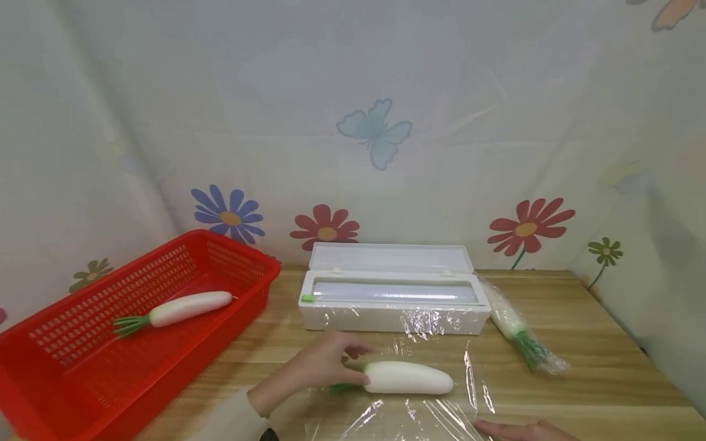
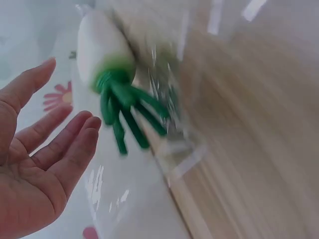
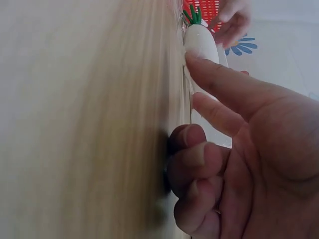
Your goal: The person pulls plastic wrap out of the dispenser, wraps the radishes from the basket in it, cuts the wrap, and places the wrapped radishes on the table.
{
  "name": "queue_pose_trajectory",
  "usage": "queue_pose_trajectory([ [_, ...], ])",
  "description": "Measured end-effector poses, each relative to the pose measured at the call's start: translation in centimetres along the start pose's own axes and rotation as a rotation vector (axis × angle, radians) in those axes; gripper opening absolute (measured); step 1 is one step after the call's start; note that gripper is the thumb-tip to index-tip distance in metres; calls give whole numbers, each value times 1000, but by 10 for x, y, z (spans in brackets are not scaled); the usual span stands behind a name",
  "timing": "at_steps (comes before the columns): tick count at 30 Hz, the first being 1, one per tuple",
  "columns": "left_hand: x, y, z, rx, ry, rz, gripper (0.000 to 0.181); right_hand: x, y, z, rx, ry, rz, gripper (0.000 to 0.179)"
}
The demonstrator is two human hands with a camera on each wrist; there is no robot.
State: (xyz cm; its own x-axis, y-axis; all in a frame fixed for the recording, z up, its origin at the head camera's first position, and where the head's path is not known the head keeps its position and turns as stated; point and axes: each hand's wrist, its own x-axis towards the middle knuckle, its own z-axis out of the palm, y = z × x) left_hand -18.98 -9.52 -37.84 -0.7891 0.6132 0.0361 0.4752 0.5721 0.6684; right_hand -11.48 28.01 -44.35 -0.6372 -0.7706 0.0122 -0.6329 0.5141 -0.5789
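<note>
A white radish (image 1: 408,378) with green stalks lies on a sheet of clear plastic wrap (image 1: 469,373) on the table. My left hand (image 1: 328,361) is at its stalk end, fingers spread and loosely bent. In the left wrist view, a gap shows between those fingers and the green stalks (image 2: 122,107). At the bottom edge of the head view, my right hand (image 1: 521,430) is partly cut off, its fingertips by the wrap's right side. In the right wrist view, the right thumb and index finger reach forward while the other fingers curl; no wrap is visible between them.
Behind the radish stands a white wrap dispenser (image 1: 388,318), lid raised, a film roll inside. A wrapped radish (image 1: 507,315) lies to its right. At the left, a red basket (image 1: 204,361) holds another radish (image 1: 190,308). A printed curtain (image 1: 265,122) hangs behind the table.
</note>
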Motion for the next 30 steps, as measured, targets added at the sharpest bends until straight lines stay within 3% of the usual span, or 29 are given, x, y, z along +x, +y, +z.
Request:
queue_pose_trajectory([
  [8,-59,-12,-19,-25,54,-60,44,-3,-1,2,40,9,0,49],
  [11,-75,-17,-18,-65,38,-85,44,-3,-3,2,57,7,24,48],
  [15,-92,-24,-13,-133,-47,-190,49,-1,-4,2,30,9,28,47],
  [18,-99,-25,-9,-192,-133,-320,51,0,-4,2,1,0,35,48],
  [21,-102,-26,-4,-190,-164,-395,51,0,-4,1,3,-7,40,48],
  [28,-100,-28,3,51,-131,-298,56,0,-4,1,-21,-16,65,47],
  [30,-99,-27,4,70,-128,-299,57,0,-3,1,-38,-19,68,47],
])
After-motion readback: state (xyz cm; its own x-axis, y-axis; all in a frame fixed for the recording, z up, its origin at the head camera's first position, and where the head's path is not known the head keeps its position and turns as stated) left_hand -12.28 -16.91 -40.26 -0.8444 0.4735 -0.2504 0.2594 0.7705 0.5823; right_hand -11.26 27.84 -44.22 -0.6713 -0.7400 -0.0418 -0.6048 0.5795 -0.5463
